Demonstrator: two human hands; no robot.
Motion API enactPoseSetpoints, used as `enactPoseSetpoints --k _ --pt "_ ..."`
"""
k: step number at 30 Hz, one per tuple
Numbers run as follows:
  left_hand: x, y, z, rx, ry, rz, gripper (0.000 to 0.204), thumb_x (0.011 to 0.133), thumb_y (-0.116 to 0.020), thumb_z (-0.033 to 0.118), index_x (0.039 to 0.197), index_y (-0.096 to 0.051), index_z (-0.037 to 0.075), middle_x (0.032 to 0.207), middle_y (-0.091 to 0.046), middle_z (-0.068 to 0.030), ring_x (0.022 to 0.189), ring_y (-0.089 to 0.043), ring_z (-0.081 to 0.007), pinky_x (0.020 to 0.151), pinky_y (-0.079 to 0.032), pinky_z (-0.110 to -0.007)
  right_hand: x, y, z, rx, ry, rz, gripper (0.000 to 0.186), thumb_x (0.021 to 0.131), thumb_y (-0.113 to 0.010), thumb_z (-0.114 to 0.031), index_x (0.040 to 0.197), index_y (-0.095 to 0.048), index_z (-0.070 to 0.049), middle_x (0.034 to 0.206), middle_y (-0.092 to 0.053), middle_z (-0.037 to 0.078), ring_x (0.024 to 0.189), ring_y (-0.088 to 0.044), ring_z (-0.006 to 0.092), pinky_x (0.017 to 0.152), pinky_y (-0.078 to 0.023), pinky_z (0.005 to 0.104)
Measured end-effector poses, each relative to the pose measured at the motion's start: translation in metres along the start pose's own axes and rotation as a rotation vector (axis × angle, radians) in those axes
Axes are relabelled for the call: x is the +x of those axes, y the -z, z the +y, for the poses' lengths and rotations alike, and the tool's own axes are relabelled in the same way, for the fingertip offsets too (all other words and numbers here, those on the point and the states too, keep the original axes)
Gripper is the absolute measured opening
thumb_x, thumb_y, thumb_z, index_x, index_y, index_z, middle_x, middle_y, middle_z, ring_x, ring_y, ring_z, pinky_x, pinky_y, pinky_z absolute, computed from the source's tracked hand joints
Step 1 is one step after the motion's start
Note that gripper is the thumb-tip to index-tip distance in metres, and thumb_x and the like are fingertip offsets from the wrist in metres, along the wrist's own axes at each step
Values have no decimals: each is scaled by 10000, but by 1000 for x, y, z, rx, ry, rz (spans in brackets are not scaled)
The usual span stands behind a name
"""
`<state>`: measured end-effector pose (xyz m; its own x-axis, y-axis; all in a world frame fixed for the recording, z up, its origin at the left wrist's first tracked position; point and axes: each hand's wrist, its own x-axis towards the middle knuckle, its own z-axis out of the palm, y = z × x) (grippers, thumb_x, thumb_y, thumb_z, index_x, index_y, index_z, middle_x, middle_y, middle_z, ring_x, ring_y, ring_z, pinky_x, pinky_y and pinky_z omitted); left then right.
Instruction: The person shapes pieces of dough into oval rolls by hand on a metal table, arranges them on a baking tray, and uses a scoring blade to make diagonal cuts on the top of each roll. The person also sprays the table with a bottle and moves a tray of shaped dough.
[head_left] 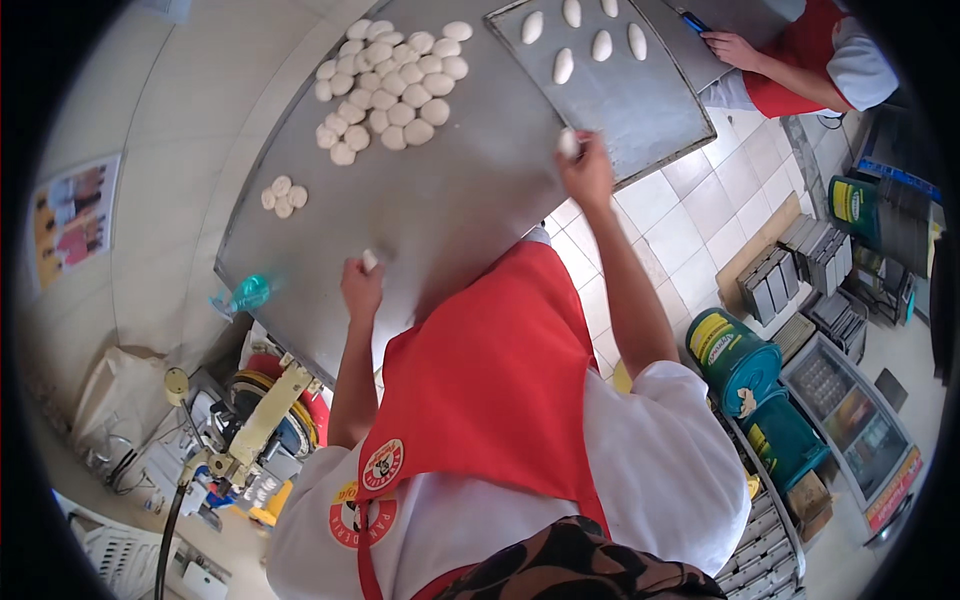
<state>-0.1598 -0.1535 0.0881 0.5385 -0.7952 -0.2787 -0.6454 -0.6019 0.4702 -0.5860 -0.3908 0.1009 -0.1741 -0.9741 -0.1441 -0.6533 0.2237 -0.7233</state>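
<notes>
My right hand (588,172) is closed around a piece of white dough (569,143) at the near left edge of a metal baking tray (640,110). Several oval dough pieces (601,45) lie spaced apart at the tray's far end. Lower on the left, my left hand (362,290) grips a smaller bit of dough (370,261) just above the steel table (430,200). A large cluster of round dough balls (395,85) covers the table's far part. Apart from it, a small group of dough balls (284,196) sits by the left edge.
A teal bottle (246,294) is at the table's left corner. Far right, a co-worker's hand (733,50) reaches to a blue object (693,21). Green buckets (735,360), metal pans (770,285) and a glass-fronted case (850,405) stand on the right; machinery (262,420) is at lower left.
</notes>
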Motion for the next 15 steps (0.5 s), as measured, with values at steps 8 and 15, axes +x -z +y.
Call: enactPoseSetpoints --k 8,15 --pt "60 -138 344 -211 -469 -274 409 864 -878 322 1018 -660 12 904 -742 -145 818 -725 -231 758 -577 -383 182 50 68 -367 -29 175 599 868 -811 -413 1305 -601 -61 1239 -673 220 1125 -687 413 933 -558 517" --pt "91 -236 478 -98 -470 -280 490 821 -879 411 974 -645 8 922 -734 -201 878 -724 -414 757 -563 -492 147 90 70 -42 -98 229 687 896 -798 -489 1375 -604 -37 1225 -694 204 1068 -720 354 891 -567 477"
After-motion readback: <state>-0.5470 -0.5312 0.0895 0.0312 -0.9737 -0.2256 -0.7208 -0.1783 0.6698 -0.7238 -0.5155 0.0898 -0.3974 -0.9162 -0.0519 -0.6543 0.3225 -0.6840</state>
